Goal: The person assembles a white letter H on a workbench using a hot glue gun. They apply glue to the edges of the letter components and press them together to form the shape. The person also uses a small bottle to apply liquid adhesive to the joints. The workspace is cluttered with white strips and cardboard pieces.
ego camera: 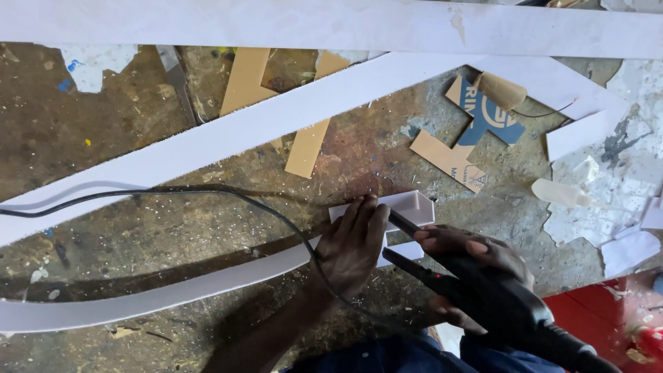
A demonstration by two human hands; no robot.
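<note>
Two hands work close together: your left hand point(353, 243) presses flat, fingers spread, on a white plastic piece point(407, 207) lying on the bench point(103, 124). Your right hand point(476, 259) clenches a black corded tool point(483, 297). Its tip sits near your fingers; a slip could likely hurt them.
</note>
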